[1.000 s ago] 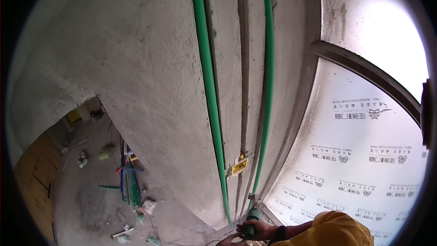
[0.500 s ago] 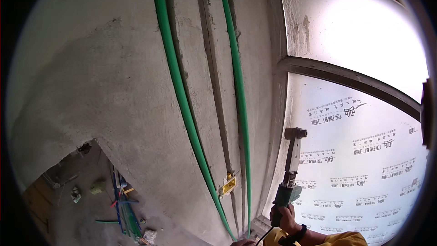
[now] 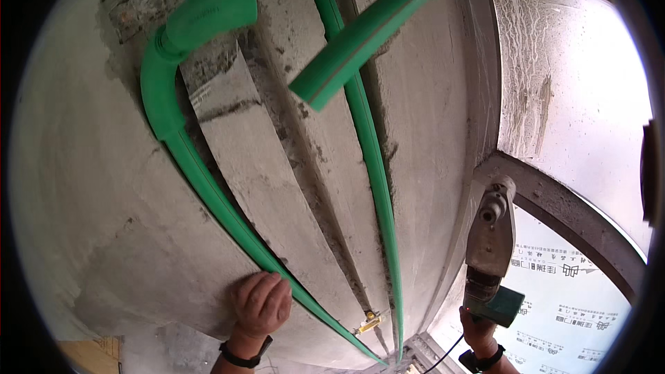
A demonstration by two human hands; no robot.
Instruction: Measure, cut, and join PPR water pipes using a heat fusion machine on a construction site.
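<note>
My right hand (image 3: 478, 331) grips the green handle of a pipe welding iron (image 3: 490, 253). Its grey heating plate points upward, with round sockets near the tip, in front of the window frame. My left hand (image 3: 262, 303) has its fingers curled, beside the left green pipe (image 3: 225, 211); the inside of its grasp is hidden. That pipe runs up the wall to a green elbow (image 3: 208, 17) with an open end. Farther right, a second green pipe (image 3: 374, 166) lies in its groove, and a short green pipe piece (image 3: 367, 38) juts out from a fitting above.
A brass-coloured fitting (image 3: 369, 322) sits low on the concrete wall (image 3: 138, 187), by a middle groove. On the right is a window with a dark frame (image 3: 554, 183) and printed film on its pane (image 3: 547, 291). A thin dark cord (image 3: 447, 354) hangs from the iron.
My view has moved closer to the upper pipe ends. My left hand has come up from the lower edge to the left pipe. The iron now shows its socket side more squarely.
</note>
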